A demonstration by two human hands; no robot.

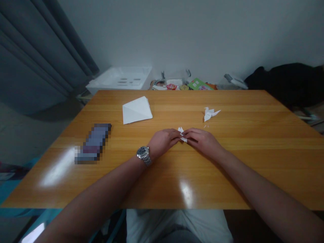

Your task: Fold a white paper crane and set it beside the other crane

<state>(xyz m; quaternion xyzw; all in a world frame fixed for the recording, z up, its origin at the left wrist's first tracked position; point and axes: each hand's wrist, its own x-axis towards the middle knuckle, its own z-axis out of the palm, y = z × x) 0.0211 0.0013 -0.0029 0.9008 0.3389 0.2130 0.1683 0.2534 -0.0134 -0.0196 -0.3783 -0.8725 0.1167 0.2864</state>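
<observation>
Between the fingertips of both hands is a small piece of folded white paper (181, 130), with pointed tips showing above and below the fingers. My left hand (164, 140), with a metal watch (143, 153) on the wrist, pinches it from the left. From the right, my right hand (201, 139) has its fingers closed on the other side. The fingers cover much of the paper, so its full shape is hidden. Just beyond my right hand stands a folded paper crane (210, 113), with tiny white scraps near it.
A stack of white paper sheets (137, 110) lies at the back left of the wooden table (243, 121). A pixelated phone-like object (95, 141) lies at the left. Behind the far edge are a white plastic tray (121, 77), a green packet (198, 84) and dark cloth (286, 81).
</observation>
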